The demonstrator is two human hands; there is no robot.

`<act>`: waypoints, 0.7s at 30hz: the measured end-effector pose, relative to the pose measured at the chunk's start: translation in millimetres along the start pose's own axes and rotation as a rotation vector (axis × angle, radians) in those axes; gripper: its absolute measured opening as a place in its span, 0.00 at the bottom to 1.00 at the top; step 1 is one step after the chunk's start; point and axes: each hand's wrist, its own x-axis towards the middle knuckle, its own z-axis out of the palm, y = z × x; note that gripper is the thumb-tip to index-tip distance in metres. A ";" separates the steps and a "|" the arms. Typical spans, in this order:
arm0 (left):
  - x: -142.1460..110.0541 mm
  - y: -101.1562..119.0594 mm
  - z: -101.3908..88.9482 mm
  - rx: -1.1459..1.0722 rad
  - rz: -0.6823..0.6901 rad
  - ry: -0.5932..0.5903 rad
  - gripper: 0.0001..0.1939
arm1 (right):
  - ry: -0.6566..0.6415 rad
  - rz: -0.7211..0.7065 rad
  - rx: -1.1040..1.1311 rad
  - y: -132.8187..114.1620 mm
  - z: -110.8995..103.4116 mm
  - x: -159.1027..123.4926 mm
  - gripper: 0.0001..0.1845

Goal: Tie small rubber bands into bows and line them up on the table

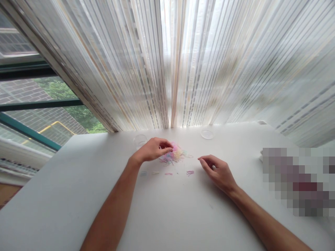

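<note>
A loose pile of thin pastel strips or bands (171,158), pink, yellow, lilac and pale green, lies on the white table. My left hand (154,149) reaches over the pile's left side, thumb and fingers pinched at its pink part; what they grip is too small to tell. To the right of the pile, my right hand (216,170) hovers low with its fingertips pressed together, and anything in them is too fine to see. Closer to me runs a row of small groups: bluish bits (143,173), yellowish bits (155,172), pink strips (169,173), a tiny greenish bit (177,173) and purple strips (190,172).
A clear round lid or dish (207,134) lies toward the table's back edge. Another clear round container (140,138) is partly behind my left hand. Striped sheer curtains (170,69) hang behind the white table (162,216). A blurred-out patch covers something at right.
</note>
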 end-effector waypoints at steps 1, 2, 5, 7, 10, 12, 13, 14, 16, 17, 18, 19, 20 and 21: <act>-0.3 5.4 2.9 -0.037 0.015 -0.022 0.15 | 0.014 -0.035 0.003 -2.0 0.3 -0.8 0.16; -1.1 11.3 6.7 -0.068 0.036 -0.041 0.14 | 0.025 -0.072 0.006 -4.5 0.6 -1.8 0.15; -8.0 27.5 22.0 -0.105 0.127 -0.079 0.10 | 0.034 -0.190 0.025 -12.8 2.6 -6.6 0.10; -17.7 33.2 34.7 -0.098 0.150 -0.084 0.08 | -0.001 -0.267 0.053 -17.9 5.1 -11.6 0.08; -40.6 29.8 54.9 -0.088 0.134 -0.029 0.07 | -0.116 -0.352 0.090 -23.6 11.2 -20.9 0.08; -59.1 21.1 67.6 -0.111 0.107 0.047 0.06 | -0.208 -0.377 0.102 -26.4 16.3 -27.2 0.07; -68.3 15.9 73.5 -0.129 0.103 0.080 0.06 | -0.254 -0.380 0.102 -27.5 18.9 -30.1 0.06; -76.8 10.7 78.8 -0.147 0.099 0.097 0.06 | -0.295 -0.381 0.101 -28.6 21.3 -32.5 0.06; -90.4 1.4 87.4 -0.173 0.075 0.127 0.05 | -0.359 -0.375 0.095 -30.1 25.3 -35.8 0.07; -95.2 -2.2 90.4 -0.182 0.058 0.131 0.06 | -0.381 -0.369 0.091 -30.5 26.6 -36.6 0.08; -98.6 -5.2 92.6 -0.184 0.045 0.132 0.06 | -0.395 -0.363 0.088 -30.7 27.5 -37.0 0.09; -100.8 -7.4 93.8 -0.182 0.039 0.132 0.06 | -0.403 -0.358 0.085 -30.6 27.8 -36.9 0.09; -102.0 -9.2 94.2 -0.171 0.042 0.131 0.06 | -0.406 -0.353 0.080 -30.4 27.8 -36.7 0.10; -102.5 -10.7 93.8 -0.152 0.054 0.133 0.06 | -0.408 -0.344 0.073 -30.1 27.4 -36.3 0.10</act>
